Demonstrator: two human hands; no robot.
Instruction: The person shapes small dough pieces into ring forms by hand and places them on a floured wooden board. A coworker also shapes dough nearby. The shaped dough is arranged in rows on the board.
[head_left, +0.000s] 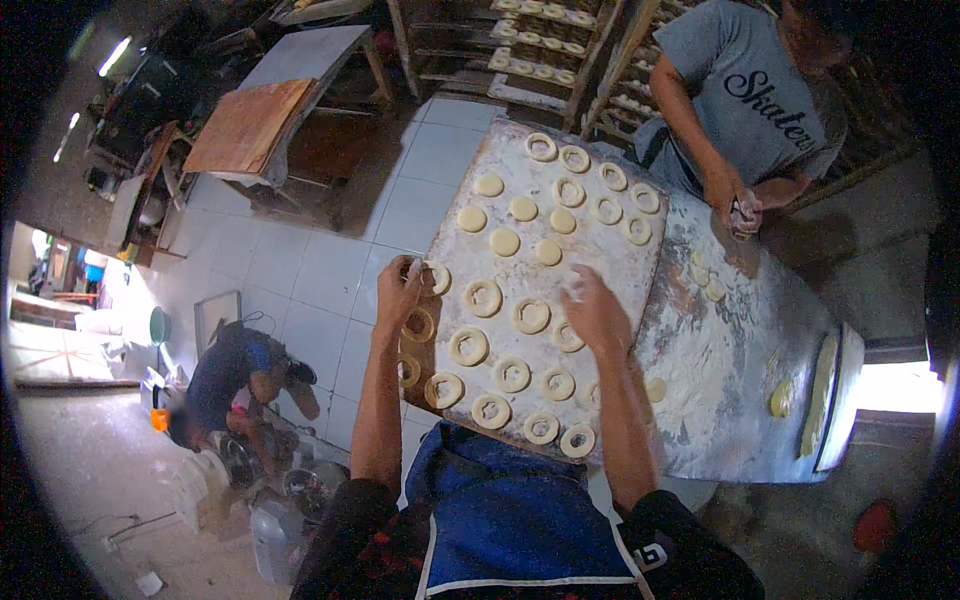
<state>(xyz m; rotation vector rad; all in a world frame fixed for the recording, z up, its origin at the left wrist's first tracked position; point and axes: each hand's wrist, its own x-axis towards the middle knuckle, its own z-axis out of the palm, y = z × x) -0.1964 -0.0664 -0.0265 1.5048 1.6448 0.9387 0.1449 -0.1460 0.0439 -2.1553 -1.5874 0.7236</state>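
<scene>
A floury board (600, 270) lies before me with several raw dough rings (483, 299) and small flat dough discs (505, 242) on it. At the board's left edge my left hand (397, 292) has its fingers closed at the rim of a dough ring (434, 279). Over the board's right part is my right hand (598, 312), slightly blurred, fingers reaching forward with nothing visible in them. It partly covers another ring (567, 337). Along the left edge, two more rings (419, 323) lie in shadow.
A floured metal table (710, 390) holds dough scraps (780, 398) and a long dough strip (820, 395). Across it a co-worker (750, 90) handles something small. Another person (235, 385) crouches at left near buckets. Racks (540, 70) with trays of rings and a wooden-topped table (250, 125) stand beyond.
</scene>
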